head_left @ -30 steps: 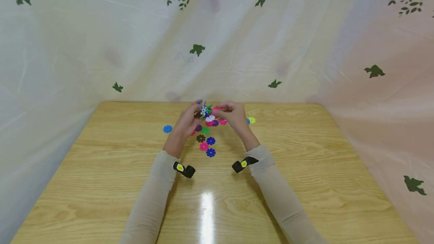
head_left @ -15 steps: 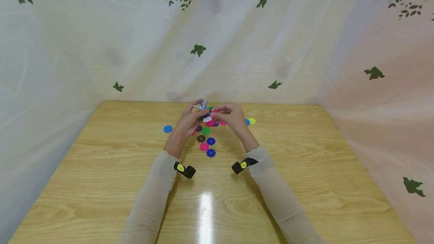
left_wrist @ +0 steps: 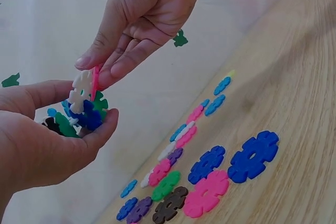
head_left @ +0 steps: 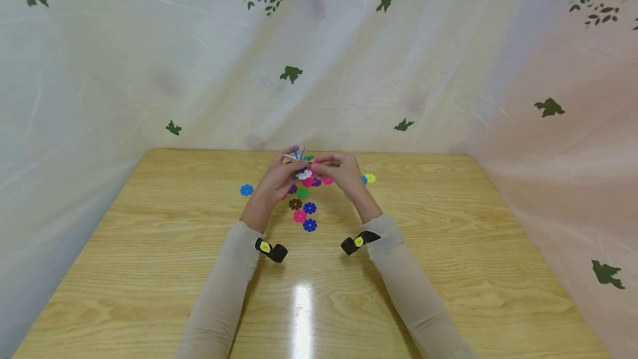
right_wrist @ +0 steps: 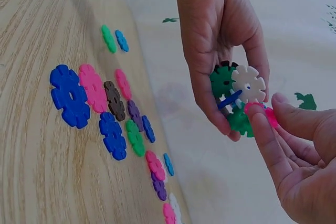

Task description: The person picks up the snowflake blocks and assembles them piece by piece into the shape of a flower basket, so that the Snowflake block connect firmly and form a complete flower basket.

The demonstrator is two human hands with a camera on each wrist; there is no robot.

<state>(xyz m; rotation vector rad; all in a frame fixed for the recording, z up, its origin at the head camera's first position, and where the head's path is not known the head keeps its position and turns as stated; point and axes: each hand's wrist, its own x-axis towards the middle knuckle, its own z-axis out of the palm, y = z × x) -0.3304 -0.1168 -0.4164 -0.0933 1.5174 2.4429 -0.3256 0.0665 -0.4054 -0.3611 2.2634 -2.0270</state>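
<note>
My left hand (head_left: 271, 180) holds a cluster of interlocked snowflake discs (left_wrist: 86, 115) above the far part of the table, thumb on one side and fingers on the other. White, dark blue, green and black discs show in it. From the right, my right hand (head_left: 344, 173) pinches a pink snowflake disc (left_wrist: 95, 83) between thumb and fingers. In the right wrist view this pink disc sits at the edge of the cluster, close to the white disc (right_wrist: 248, 84) and a green disc (right_wrist: 240, 123). Part of the cluster is hidden by the left palm.
Loose snowflake discs lie on the wooden table (head_left: 448, 270) below the hands, among them a brown disc (head_left: 296, 204) and a dark blue disc (head_left: 310, 225). A light blue disc (head_left: 246, 189) lies left, a yellow disc (head_left: 370, 178) right. A printed cloth (head_left: 224, 82) hangs behind.
The cluster has turned in my left hand, and the left thumb now lies across it. My right hand, with the pink disc, has stayed close to the cluster's right side.
</note>
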